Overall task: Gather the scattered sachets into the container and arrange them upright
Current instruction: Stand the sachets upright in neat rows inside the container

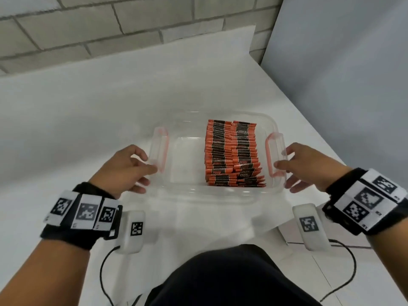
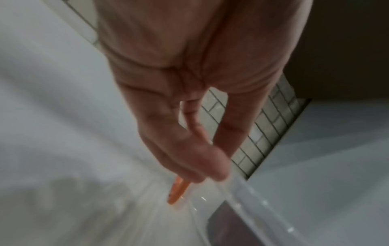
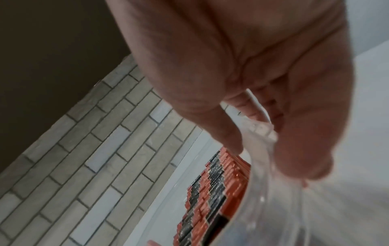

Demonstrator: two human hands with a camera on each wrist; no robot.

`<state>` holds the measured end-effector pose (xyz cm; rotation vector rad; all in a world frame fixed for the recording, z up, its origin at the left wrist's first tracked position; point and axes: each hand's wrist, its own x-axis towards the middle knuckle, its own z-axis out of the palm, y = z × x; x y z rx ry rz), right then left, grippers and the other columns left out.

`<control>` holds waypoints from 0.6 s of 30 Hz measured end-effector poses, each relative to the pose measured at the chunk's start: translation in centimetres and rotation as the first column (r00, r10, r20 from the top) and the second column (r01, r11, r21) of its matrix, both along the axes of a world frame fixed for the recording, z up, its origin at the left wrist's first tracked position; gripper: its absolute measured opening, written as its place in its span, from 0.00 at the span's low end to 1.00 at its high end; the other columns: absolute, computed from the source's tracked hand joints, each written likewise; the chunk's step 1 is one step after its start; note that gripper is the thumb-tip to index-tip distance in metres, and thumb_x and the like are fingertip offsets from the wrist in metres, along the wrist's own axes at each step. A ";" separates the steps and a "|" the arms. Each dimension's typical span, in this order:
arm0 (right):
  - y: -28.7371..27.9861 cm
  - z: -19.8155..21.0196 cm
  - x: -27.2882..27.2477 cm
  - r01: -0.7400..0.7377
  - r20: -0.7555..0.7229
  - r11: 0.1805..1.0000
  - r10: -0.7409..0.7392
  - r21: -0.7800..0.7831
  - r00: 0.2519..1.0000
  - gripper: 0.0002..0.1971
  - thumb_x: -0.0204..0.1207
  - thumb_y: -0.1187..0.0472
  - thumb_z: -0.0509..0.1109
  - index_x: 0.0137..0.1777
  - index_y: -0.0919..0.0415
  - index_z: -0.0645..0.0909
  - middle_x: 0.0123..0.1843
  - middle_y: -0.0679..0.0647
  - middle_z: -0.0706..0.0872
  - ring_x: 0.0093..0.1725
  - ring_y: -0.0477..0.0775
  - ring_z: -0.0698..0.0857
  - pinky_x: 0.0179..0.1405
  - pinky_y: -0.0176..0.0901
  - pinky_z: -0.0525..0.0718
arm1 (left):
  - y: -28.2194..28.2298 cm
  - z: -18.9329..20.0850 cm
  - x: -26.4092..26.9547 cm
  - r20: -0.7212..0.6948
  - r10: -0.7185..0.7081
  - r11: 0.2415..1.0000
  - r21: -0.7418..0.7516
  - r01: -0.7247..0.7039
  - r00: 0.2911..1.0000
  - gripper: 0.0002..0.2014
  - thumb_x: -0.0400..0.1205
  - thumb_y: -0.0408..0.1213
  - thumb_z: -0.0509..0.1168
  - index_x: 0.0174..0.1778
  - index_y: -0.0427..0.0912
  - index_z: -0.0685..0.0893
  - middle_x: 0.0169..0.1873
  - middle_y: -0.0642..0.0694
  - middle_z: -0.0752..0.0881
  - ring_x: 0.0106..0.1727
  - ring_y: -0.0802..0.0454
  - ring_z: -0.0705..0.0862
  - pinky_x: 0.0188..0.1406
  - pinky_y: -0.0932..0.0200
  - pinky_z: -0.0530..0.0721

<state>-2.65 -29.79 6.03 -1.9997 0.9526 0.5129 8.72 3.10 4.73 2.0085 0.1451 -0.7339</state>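
Clear box (image 1: 220,195): stiff, slick; sachets (image 1: 231,153) weigh down right side. Right grip (image 1: 309,164) pinches side flap (image 1: 276,151); left grip (image 1: 123,168) probably pinches opposite flap (image 1: 159,149), view blurred.

left hand (image 1: 125,171): thumb over, fingers curled under, pinching | right hand (image 1: 309,166): likewise pinching

Black wristbands (image 1: 72,228), 3 black-white marker tags (image 1: 86,212) each; dark garment (image 1: 231,277), probably trousers.
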 end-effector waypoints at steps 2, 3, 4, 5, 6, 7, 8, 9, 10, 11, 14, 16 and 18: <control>-0.1 -0.4 1.7 0.058 0.095 0.996 -0.064 0.067 0.993 0.23 0.80 0.63 0.68 0.73 0.64 0.68 0.50 0.65 0.86 0.31 0.57 0.86 0.24 0.43 0.85 | 0.1 -0.6 0.5 0.024 0.079 0.989 -0.127 -0.076 0.997 0.08 0.76 0.26 0.71 0.43 0.40 0.78 0.34 0.36 0.81 0.23 0.49 0.81 0.23 0.59 0.85; 0.0 -0.7 2.5 0.084 0.143 0.990 -0.100 0.117 0.985 0.24 0.80 0.64 0.67 0.75 0.64 0.67 0.51 0.66 0.86 0.30 0.57 0.86 0.24 0.42 0.85 | 0.2 -0.9 1.1 0.054 0.141 0.978 -0.161 -0.130 0.989 0.09 0.76 0.25 0.71 0.42 0.39 0.78 0.33 0.36 0.81 0.21 0.51 0.81 0.24 0.61 0.86; 0.1 -0.9 3.3 0.104 0.188 0.979 -0.136 0.173 0.973 0.25 0.80 0.64 0.67 0.76 0.64 0.66 0.51 0.66 0.87 0.29 0.56 0.86 0.25 0.42 0.86 | 0.3 -1.2 1.6 0.081 0.212 0.962 -0.191 -0.194 0.974 0.09 0.76 0.25 0.71 0.41 0.39 0.78 0.33 0.37 0.81 0.20 0.53 0.81 0.24 0.61 0.86; 0.4 -1.1 4.1 0.128 0.236 0.963 -0.184 0.236 0.954 0.26 0.80 0.66 0.67 0.76 0.65 0.66 0.51 0.66 0.87 0.29 0.55 0.85 0.27 0.42 0.86 | 0.5 -1.4 2.1 0.096 0.286 0.940 -0.222 -0.260 0.953 0.10 0.76 0.26 0.72 0.40 0.40 0.77 0.33 0.37 0.81 0.20 0.53 0.81 0.25 0.61 0.86; 0.6 -1.4 4.8 0.162 0.287 0.936 -0.255 0.311 0.923 0.25 0.80 0.68 0.67 0.75 0.65 0.65 0.51 0.66 0.86 0.30 0.56 0.85 0.31 0.43 0.86 | 0.6 -1.7 2.6 0.094 0.354 0.911 -0.261 -0.320 0.931 0.10 0.76 0.27 0.73 0.41 0.41 0.77 0.34 0.38 0.82 0.21 0.53 0.82 0.27 0.61 0.87; 0.9 -1.6 5.4 0.203 0.328 0.896 -0.344 0.395 0.880 0.24 0.79 0.71 0.67 0.73 0.65 0.65 0.51 0.65 0.85 0.32 0.56 0.84 0.35 0.43 0.86 | 0.8 -2.0 2.9 0.072 0.409 0.877 -0.307 -0.370 0.910 0.10 0.76 0.28 0.73 0.42 0.41 0.77 0.35 0.38 0.83 0.24 0.52 0.82 0.29 0.60 0.87; 1.2 -1.8 5.8 0.239 0.347 0.851 -0.425 0.468 0.836 0.21 0.78 0.73 0.66 0.70 0.64 0.67 0.52 0.64 0.84 0.34 0.57 0.84 0.39 0.44 0.86 | 0.9 -2.3 3.1 0.036 0.449 0.839 -0.361 -0.407 0.893 0.10 0.76 0.28 0.73 0.44 0.42 0.78 0.37 0.39 0.84 0.27 0.51 0.82 0.32 0.59 0.87; 1.6 -2.0 6.1 0.265 0.346 0.814 -0.482 0.516 0.805 0.18 0.78 0.74 0.65 0.66 0.64 0.68 0.51 0.63 0.82 0.35 0.57 0.85 0.41 0.44 0.86 | 1.0 -2.6 3.1 0.000 0.470 0.803 -0.414 -0.428 0.883 0.10 0.76 0.29 0.73 0.46 0.43 0.78 0.38 0.39 0.84 0.30 0.50 0.83 0.35 0.59 0.88; 2.1 -2.3 6.3 0.279 0.336 0.792 -0.509 0.542 0.793 0.15 0.79 0.74 0.64 0.63 0.64 0.70 0.49 0.61 0.81 0.35 0.56 0.85 0.42 0.45 0.87 | 1.0 -2.8 3.0 -0.023 0.479 0.775 -0.459 -0.435 0.877 0.10 0.76 0.28 0.72 0.48 0.42 0.79 0.37 0.40 0.84 0.32 0.50 0.83 0.37 0.58 0.88; 2.7 -2.6 6.7 0.279 0.330 0.779 -0.520 0.562 0.788 0.12 0.80 0.74 0.63 0.60 0.64 0.71 0.46 0.60 0.81 0.34 0.55 0.86 0.41 0.45 0.88 | 1.0 -3.0 2.9 -0.032 0.485 0.756 -0.488 -0.437 0.874 0.10 0.77 0.28 0.72 0.49 0.42 0.80 0.36 0.41 0.84 0.33 0.50 0.82 0.39 0.58 0.89; 4.0 -2.9 8.7 0.280 0.348 0.763 -0.546 0.583 0.762 0.07 0.81 0.73 0.61 0.55 0.64 0.73 0.40 0.59 0.81 0.30 0.52 0.85 0.36 0.43 0.89 | 0.6 -3.2 2.9 -0.028 0.538 0.706 -0.531 -0.469 0.842 0.08 0.78 0.26 0.70 0.49 0.40 0.81 0.35 0.40 0.83 0.32 0.49 0.82 0.37 0.58 0.89; 4.5 -2.9 11.0 0.270 0.366 0.775 -0.534 0.571 0.762 0.04 0.81 0.70 0.64 0.53 0.63 0.76 0.41 0.60 0.82 0.33 0.52 0.84 0.35 0.42 0.89 | 0.5 -3.1 4.0 -0.026 0.588 0.670 -0.545 -0.505 0.808 0.09 0.78 0.24 0.69 0.50 0.40 0.81 0.39 0.38 0.84 0.33 0.48 0.82 0.36 0.58 0.89; 5.2 -3.1 13.3 0.262 0.384 0.792 -0.520 0.552 0.763 0.04 0.80 0.69 0.66 0.53 0.63 0.77 0.44 0.61 0.83 0.34 0.52 0.85 0.38 0.43 0.89 | 0.7 -3.0 5.4 -0.018 0.639 0.640 -0.543 -0.544 0.769 0.12 0.78 0.22 0.67 0.54 0.38 0.81 0.41 0.38 0.85 0.32 0.47 0.83 0.35 0.59 0.89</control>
